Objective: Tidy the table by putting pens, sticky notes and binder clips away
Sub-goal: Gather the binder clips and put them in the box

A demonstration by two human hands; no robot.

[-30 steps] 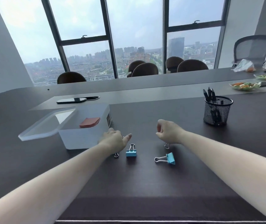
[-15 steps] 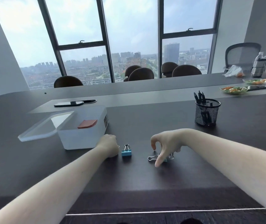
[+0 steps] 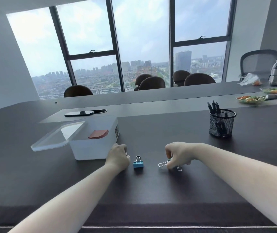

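High-rise office mtg room: long dark conference table w/ brown chair backs along the far side and a mesh office chair at right. Floor-to-ceiling windows look out over city rooftops, so it's well above street level. Desk stuff fits too: mesh pen cup, binder clip, sticky notes in a white box.
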